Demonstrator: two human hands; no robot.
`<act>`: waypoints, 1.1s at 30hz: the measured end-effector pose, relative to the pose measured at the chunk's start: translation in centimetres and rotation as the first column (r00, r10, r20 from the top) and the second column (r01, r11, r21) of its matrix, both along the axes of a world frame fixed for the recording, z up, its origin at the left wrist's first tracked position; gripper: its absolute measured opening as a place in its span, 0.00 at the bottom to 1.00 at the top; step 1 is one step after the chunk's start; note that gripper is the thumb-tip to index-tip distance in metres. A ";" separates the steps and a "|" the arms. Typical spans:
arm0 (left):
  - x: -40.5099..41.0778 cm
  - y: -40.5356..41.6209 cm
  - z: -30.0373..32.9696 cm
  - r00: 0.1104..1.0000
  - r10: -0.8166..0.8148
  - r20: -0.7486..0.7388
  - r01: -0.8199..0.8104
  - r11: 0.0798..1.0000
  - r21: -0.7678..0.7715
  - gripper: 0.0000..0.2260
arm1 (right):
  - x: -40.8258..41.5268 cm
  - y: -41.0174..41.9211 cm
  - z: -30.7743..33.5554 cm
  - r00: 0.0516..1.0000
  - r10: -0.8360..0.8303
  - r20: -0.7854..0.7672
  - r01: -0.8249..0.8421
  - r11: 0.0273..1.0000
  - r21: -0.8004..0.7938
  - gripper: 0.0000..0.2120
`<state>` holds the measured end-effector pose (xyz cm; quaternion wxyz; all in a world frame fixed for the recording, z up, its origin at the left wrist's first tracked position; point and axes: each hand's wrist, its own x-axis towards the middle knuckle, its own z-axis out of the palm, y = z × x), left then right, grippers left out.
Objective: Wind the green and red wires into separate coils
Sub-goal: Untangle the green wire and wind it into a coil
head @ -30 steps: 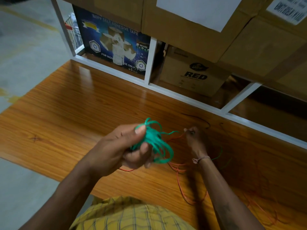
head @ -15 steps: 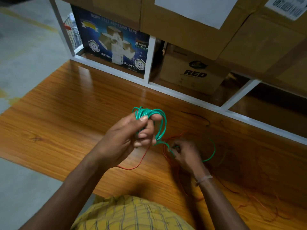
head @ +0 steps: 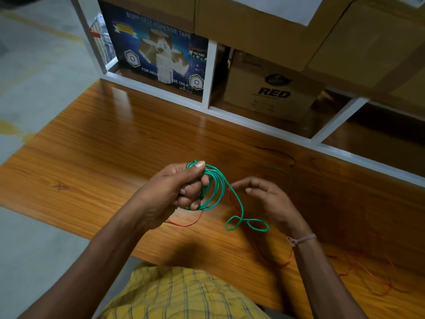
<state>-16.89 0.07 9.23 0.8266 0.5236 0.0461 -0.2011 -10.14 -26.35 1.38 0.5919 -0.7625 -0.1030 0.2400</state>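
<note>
Head view: both forearms reach over a wooden tabletop.
Left hand: fingers curled round a green wire coil, thumb pressed on top of the loops; coil held above the tabletop.
Green wire tail: runs from the coil down and to the right, ending in two small loops just below the right hand.
Right hand: fingers relaxed and slightly bent, index finger extended toward the coil; it grips nothing; contact with the green wire tail cannot be determined.
Red wire: one strand emerges under the left hand and curves across the tabletop; further loose strands lie on the tabletop at the right, under and beyond the right forearm.
Wrist band: thin thread tied round the right wrist.
Shelf frame: white, at the far edge of the tabletop.
Tape carton: blue, printed, left compartment.
Brown carton: marked RED, next compartment.
Shirt: yellow check, bottom edge.
</note>
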 end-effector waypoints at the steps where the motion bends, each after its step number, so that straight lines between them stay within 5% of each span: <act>1: -0.2 0.0 -0.2 1.000 -0.009 -0.006 0.009 1.000 0.015 0.15 | -0.3 0.5 1.0 1.000 0.014 -0.010 -0.014 0.998 0.058 0.18; 6: -0.8 -0.2 -0.3 0.998 0.048 -0.035 -0.044 0.994 0.102 0.16 | -2.7 2.5 5.4 0.933 0.244 -0.264 -0.119 0.903 0.412 0.21; 11: -1.1 0.5 -0.1 0.994 0.096 -0.051 -0.093 0.994 0.059 0.15 | -3.4 2.3 6.0 0.943 0.301 -0.143 -0.267 0.939 0.214 0.11; 13: -1.3 0.9 0.1 0.995 0.082 -0.063 -0.085 0.995 -0.056 0.14 | -3.1 2.0 5.7 0.967 0.217 -0.137 -0.186 0.960 0.210 0.07; 17: -1.7 0.8 0.5 0.992 0.046 -0.121 -0.095 0.895 -0.435 0.16 | -2.1 2.9 4.3 0.989 0.068 -0.132 -0.046 0.986 0.161 0.14; 22: -1.4 0.2 1.1 0.991 0.099 -0.088 -0.132 0.717 -0.684 0.18 | -4.3 6.2 3.8 0.982 0.117 -0.148 -0.126 0.990 -0.055 0.18; 25: -1.1 -0.3 1.1 0.964 0.260 -0.063 -0.241 0.743 -0.624 0.20 | -5.6 7.1 3.4 0.966 0.258 -0.007 -0.248 0.920 -0.305 0.06; 28: -1.0 -0.6 0.3 0.949 0.306 0.079 -0.224 0.828 -0.515 0.20 | -6.4 7.4 4.8 0.891 0.444 0.096 -0.326 0.772 -0.545 0.17; 30: -0.9 -0.4 -0.4 0.919 0.325 0.224 -0.246 0.914 -0.322 0.18 | -6.8 7.3 6.2 0.844 0.522 0.119 -0.342 0.696 -0.631 0.19; 33: -0.5 -0.1 -1.3 0.821 0.120 0.558 -0.305 0.919 0.251 0.14 | -7.1 7.3 8.6 0.806 0.585 0.093 -0.416 0.670 -0.614 0.16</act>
